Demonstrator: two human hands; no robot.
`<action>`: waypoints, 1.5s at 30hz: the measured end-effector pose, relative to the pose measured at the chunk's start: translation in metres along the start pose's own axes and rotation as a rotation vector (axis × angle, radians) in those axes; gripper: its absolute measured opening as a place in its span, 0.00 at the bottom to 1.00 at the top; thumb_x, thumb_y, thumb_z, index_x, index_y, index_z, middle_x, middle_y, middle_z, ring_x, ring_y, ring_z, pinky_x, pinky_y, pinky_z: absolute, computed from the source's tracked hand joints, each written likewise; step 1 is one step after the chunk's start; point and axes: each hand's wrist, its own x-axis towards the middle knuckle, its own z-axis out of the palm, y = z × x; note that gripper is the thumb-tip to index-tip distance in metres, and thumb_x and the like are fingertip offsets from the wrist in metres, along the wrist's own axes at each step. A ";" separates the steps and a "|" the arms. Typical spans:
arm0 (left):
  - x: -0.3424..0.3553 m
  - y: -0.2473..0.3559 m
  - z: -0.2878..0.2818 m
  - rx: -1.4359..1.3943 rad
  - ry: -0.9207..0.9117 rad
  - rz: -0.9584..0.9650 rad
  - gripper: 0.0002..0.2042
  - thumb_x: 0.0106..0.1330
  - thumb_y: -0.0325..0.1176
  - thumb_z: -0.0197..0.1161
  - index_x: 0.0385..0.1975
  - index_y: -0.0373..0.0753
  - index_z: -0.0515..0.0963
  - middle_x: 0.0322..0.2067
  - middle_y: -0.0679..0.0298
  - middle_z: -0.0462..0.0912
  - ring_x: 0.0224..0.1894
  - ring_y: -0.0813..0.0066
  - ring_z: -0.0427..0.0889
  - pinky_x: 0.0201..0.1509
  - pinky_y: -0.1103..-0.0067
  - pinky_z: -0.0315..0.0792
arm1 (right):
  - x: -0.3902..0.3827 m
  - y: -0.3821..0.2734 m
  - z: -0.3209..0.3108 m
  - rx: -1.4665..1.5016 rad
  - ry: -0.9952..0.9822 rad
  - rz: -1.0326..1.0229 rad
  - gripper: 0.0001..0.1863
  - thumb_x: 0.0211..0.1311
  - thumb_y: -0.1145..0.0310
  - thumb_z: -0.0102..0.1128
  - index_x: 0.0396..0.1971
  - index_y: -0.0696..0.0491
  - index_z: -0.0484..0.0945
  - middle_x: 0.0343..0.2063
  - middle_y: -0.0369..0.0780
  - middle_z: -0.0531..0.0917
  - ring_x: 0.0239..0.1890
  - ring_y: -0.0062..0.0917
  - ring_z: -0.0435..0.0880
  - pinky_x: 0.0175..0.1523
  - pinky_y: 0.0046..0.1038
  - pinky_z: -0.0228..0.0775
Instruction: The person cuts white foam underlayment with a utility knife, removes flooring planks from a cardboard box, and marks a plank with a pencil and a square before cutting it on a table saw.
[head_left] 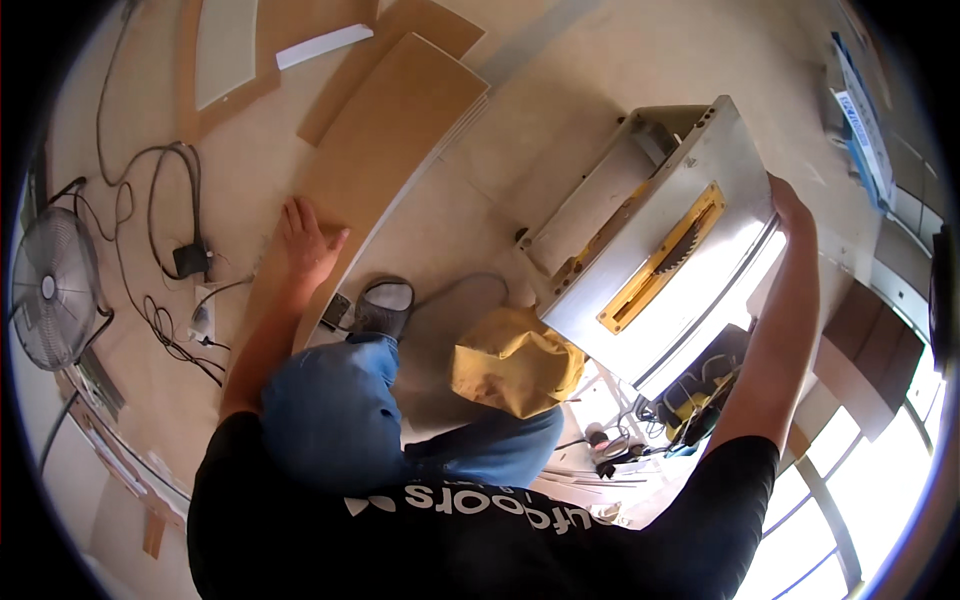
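Observation:
My left hand (308, 240) lies flat with its fingers stretched on a stack of long brown boards (405, 115), to the left of my shoe. Off to the right stands a table saw (700, 170) with a silver metal top. Its toothed blade (678, 250) pokes up through a yellow slotted insert (660, 258). My right hand (790, 207) grips the saw's right edge; most of its fingertips are hidden by that edge. A crumpled yellow cloth bag (518, 362) hangs by the saw's near end, close to my knee.
A round fan (55, 288) stands at the far left. Black cables and a black plug box (191, 260) lie on the floor beside it. A white strip (325, 46) rests on boards at the back. Tools and tangled cords (700, 400) crowd the floor under the saw's right side.

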 end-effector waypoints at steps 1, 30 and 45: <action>-0.002 0.002 0.001 -0.005 -0.005 -0.004 0.52 0.63 0.54 0.70 0.76 0.27 0.48 0.76 0.34 0.45 0.78 0.35 0.47 0.78 0.50 0.51 | -0.001 -0.003 -0.001 -0.011 -0.083 0.061 0.38 0.73 0.43 0.51 0.64 0.63 0.74 0.57 0.55 0.81 0.56 0.39 0.83 0.64 0.35 0.72; -0.005 -0.104 0.006 -0.360 -0.521 0.006 0.27 0.73 0.53 0.60 0.40 0.26 0.78 0.38 0.37 0.82 0.39 0.42 0.80 0.44 0.57 0.73 | -0.470 0.348 0.365 1.784 1.104 -0.062 0.08 0.68 0.62 0.61 0.43 0.47 0.78 0.30 0.27 0.75 0.31 0.17 0.71 0.37 0.22 0.62; 0.077 -0.079 -0.348 -0.795 -0.031 0.216 0.45 0.74 0.68 0.49 0.72 0.27 0.63 0.73 0.49 0.66 0.74 0.58 0.64 0.76 0.66 0.60 | -0.576 0.204 0.342 1.483 0.726 -0.635 0.11 0.74 0.69 0.59 0.51 0.55 0.80 0.40 0.35 0.83 0.44 0.19 0.81 0.52 0.23 0.75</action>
